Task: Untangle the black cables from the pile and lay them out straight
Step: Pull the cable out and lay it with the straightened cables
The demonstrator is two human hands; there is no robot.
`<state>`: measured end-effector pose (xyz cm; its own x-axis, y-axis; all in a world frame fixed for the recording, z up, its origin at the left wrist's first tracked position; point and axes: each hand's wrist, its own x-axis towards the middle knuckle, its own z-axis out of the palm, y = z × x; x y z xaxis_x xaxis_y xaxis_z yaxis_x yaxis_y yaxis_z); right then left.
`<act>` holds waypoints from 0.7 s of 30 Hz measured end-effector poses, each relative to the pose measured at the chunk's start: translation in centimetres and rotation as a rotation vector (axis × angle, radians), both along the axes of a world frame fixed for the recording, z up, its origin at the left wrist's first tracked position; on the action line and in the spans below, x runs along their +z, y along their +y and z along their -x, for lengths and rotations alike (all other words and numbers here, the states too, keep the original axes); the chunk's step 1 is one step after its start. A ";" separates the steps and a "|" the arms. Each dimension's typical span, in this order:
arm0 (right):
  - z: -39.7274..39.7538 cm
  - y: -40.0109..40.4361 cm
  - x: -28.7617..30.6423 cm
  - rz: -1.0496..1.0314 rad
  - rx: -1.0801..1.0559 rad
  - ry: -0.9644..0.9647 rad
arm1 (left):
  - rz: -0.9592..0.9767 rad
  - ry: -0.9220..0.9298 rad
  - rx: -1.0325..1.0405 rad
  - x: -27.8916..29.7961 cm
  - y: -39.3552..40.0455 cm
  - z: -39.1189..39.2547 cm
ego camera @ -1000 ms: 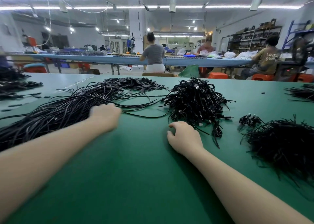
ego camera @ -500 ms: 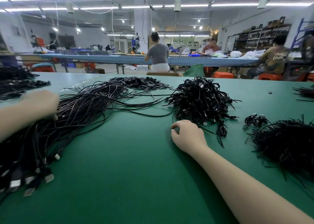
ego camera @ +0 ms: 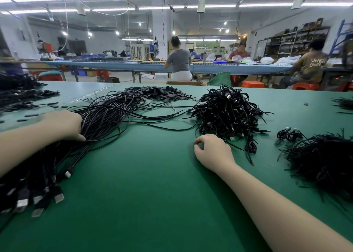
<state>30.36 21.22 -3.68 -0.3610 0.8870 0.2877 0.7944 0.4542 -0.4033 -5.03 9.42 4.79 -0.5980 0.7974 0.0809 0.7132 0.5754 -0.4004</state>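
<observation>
Two bare hands are working on the green surface (ego camera: 152, 194). The left hand (ego camera: 65, 124) is resting on the laid-out cable bundle (ego camera: 99, 122), fingers curled down into the strands; whether it is gripping them cannot be determined. The right hand (ego camera: 212, 151) is lying loosely curled on the surface, holding nothing, just beside the tangled cable pile (ego camera: 227, 110). USB plugs (ego camera: 38, 200) are lying at the bundle's near end.
</observation>
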 end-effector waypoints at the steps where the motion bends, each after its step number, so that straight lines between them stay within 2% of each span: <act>1: 0.0 0.0 0.0 0.001 -0.001 0.001 | 0.012 -0.002 -0.003 -0.1 0.1 0.1; 4: 0.1 0.1 0.0 0.002 -0.001 0.003 | -0.024 0.006 0.007 -0.2 0.0 0.1; 8: 0.0 0.1 -0.1 -0.001 0.002 0.009 | -0.107 -0.078 0.012 0.0 -0.1 0.6; 12: 0.0 0.2 -0.2 -0.010 0.002 0.007 | 0.000 -0.127 0.031 0.1 -0.2 0.6; 18: 0.0 0.2 -0.1 -0.016 0.001 0.009 | 0.064 0.098 0.109 0.3 -0.9 3.9; 19: 0.0 0.1 -0.1 -0.015 0.001 0.011 | 0.108 0.101 0.114 0.3 -1.1 4.1; 21: -0.1 0.2 -0.1 -0.016 0.002 0.013 | 0.027 0.065 0.135 1.0 -1.0 4.4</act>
<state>30.43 21.38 -3.81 -0.3595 0.8815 0.3061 0.7881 0.4625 -0.4062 -9.43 8.43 5.76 -0.6944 0.7123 0.1023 0.6019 0.6529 -0.4597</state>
